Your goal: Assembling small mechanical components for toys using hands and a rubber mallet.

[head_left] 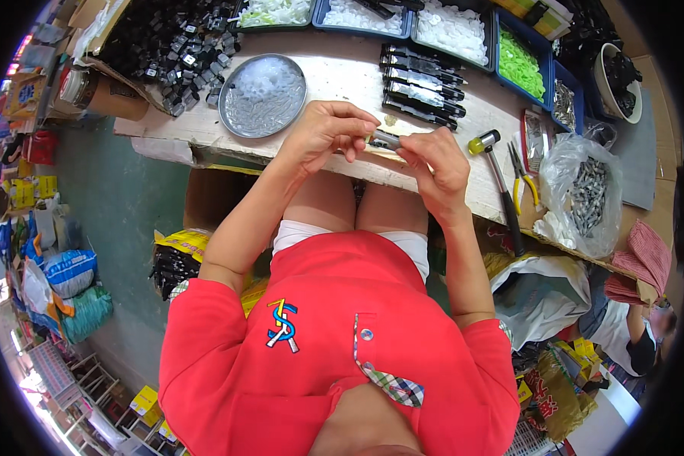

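Both my hands meet over the front edge of the white workbench (pixel 475 171). Between them is a small grey tube-like part (pixel 386 140). My right hand (pixel 438 159) pinches its right end between thumb and fingers. At the other end, the fingertips of my left hand (pixel 330 135) are closed around a tiny pale yellowish piece, too small to make out clearly. Just beyond my hands lies a row of several black parts with shiny faces (pixel 422 85). A round metal tray (pixel 235 114) holding a translucent, gel-like substance is beside my left hand.
Black pieces (pixel 182 64) heap at back left. Blue bins hold white pieces (pixel 452 32) and green pieces (pixel 518 64). At right lie a hammer (pixel 501 182), yellow-handled pliers (pixel 523 182) and a plastic bag of metal parts (pixel 587 194). Another person (pixel 637 338) is at far right.
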### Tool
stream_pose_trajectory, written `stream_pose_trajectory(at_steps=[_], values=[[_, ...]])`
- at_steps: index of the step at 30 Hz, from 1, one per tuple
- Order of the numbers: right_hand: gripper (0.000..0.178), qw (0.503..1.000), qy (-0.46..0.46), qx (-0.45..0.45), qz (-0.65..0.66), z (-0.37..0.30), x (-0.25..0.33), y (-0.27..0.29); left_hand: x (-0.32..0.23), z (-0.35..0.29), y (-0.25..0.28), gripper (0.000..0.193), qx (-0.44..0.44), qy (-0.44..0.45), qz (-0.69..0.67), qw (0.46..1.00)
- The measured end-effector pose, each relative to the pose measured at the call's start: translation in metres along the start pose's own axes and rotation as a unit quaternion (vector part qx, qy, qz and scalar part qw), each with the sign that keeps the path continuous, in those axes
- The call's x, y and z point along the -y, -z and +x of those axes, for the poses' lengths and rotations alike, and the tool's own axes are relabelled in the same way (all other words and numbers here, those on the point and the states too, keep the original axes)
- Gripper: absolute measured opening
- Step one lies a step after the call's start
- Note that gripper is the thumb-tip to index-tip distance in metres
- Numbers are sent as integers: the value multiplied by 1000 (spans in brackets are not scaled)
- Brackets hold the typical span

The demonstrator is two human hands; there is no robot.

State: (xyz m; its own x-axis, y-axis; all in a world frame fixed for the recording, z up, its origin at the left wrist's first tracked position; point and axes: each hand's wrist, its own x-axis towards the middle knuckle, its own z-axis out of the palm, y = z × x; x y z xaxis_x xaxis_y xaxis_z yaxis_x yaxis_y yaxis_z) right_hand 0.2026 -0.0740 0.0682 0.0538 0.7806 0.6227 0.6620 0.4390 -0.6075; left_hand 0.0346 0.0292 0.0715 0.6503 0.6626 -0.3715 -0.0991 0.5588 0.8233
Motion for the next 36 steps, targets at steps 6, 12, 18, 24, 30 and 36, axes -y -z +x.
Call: stream_pose_trajectory(at_steps=[6,12,18,24,30,36], values=[[11,907,-347,-16,238,-16,-2,18,6,2,-9,18,8,-16,64,998],[9,834,-473,-15,283,-28,-22,42,40,11,-9,24,-96,-376,525,758],[9,834,-466,-20,296,-26,-22,33,54,18,-16,23,-110,-381,556,730],[8,833,-469,-8,292,-22,-22,28,53,18,-18,26,-117,-328,537,768],[8,822,-468,-15,323,-28,-29,20,52,18,-19,27,-121,-315,536,774],[9,828,-472,2,304,-31,-32,18,54,19,-17,20,-119,-333,525,774]])
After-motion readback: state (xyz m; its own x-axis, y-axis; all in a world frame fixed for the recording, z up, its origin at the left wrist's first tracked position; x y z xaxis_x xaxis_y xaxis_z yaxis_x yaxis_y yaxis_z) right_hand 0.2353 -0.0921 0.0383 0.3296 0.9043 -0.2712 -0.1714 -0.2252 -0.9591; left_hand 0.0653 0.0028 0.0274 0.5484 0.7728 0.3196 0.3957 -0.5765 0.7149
